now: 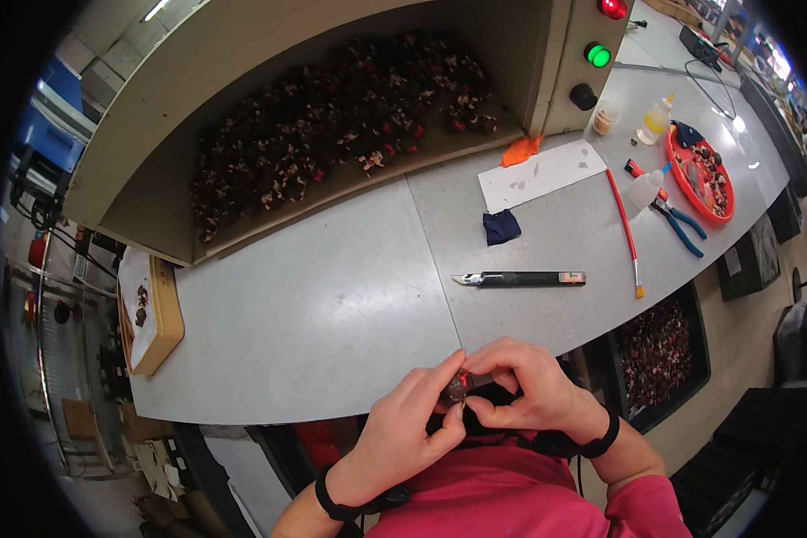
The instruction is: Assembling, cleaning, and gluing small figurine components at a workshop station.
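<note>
Just off the near edge of the table, my left hand (411,426) and my right hand (538,390) meet around a small rounded dark brown and red piece (457,387). Thumb and fingertips of the left hand pinch it from one side. The right hand's fingers curl in from the other side with their tips against it. Its exact kind cannot be made out, since the fingers cover much of it. Beyond the hands lies a craft knife (520,280) with a black handle, blade toward the left. A dark blue cloth scrap (501,228) rests farther back.
A boxy beige housing (125,179) holds many small dark pieces (332,125). To the right are a white sheet (542,177), orange cloth (521,151), red-handled brush (623,226), blue-handled pliers (684,229), bottles and a red tray (729,202). A yellow box (163,327) stands left; a black bin (701,345) sits below.
</note>
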Available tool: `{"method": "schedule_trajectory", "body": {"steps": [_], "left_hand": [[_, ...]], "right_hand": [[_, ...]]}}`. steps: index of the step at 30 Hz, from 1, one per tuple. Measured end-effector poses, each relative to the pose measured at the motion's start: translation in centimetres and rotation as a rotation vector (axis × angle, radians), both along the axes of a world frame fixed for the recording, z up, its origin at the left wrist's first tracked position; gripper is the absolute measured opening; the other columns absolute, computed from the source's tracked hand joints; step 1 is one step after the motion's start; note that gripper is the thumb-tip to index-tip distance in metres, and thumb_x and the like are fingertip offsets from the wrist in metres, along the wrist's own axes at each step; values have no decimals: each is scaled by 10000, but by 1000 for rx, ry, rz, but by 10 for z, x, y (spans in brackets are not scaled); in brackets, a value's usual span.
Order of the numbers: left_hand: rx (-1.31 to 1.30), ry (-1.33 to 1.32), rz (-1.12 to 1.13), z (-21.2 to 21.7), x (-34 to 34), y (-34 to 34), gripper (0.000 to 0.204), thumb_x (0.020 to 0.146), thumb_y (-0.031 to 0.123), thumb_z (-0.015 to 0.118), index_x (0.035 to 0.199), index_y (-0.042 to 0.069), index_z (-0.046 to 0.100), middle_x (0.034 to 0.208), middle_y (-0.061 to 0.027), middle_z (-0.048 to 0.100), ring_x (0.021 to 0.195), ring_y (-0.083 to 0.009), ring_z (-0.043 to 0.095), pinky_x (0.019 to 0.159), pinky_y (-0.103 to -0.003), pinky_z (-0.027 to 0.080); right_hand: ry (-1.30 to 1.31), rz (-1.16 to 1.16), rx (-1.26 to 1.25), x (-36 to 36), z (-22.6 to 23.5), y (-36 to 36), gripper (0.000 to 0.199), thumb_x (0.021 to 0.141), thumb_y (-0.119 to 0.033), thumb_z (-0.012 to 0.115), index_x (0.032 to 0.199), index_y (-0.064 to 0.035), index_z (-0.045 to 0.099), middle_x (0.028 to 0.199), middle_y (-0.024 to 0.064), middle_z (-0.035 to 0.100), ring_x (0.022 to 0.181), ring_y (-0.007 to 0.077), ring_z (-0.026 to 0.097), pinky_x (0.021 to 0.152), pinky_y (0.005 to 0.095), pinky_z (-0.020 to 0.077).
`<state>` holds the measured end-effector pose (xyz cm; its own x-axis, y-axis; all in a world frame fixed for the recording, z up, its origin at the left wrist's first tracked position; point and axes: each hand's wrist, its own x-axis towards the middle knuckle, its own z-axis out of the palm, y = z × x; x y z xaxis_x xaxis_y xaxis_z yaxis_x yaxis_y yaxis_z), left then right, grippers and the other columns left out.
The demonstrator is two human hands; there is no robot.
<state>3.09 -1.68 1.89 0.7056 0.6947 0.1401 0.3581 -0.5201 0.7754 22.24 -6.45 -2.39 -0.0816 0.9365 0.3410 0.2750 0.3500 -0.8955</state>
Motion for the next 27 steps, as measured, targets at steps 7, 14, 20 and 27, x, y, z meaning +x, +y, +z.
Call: {"method": "schedule_trajectory", "body": {"steps": [7, 14, 20, 27], "left_hand": [[-233, -18, -15, 0, 0, 5, 560, 805, -6, 613, 1346, 30, 473, 937, -115, 579, 748, -187, 630, 680, -286, 529], [-407, -67, 9, -5, -2, 6, 515, 817, -65, 549, 1322, 14, 491, 1035, -92, 592, 855, -127, 641, 753, -253, 530], [-451, -85, 18, -9, -3, 6, 496, 826, -69, 535, 1316, -2, 488, 1043, -76, 589, 853, -117, 643, 765, -247, 530], [-476, -78, 23, -9, -3, 8, 481, 837, -60, 531, 1313, -7, 487, 1036, -66, 595, 848, -103, 635, 770, -241, 535]], "right_hand": [[54, 3, -20, -1, -4, 2, 454, 690, -48, 787, 1059, -61, 522, 958, 48, 616, 508, 74, 366, 477, 229, 348], [17, -15, -32, -3, -2, 2, 458, 687, -53, 786, 1057, -61, 517, 916, 38, 607, 510, 72, 374, 477, 228, 347], [23, -33, -38, -4, 0, 2, 445, 687, -55, 786, 1046, -60, 522, 891, 37, 599, 510, 72, 378, 476, 229, 347], [-45, -36, -97, -3, 4, 3, 447, 693, -121, 777, 1038, -77, 496, 885, 38, 618, 590, 178, 589, 534, 300, 484]]}}
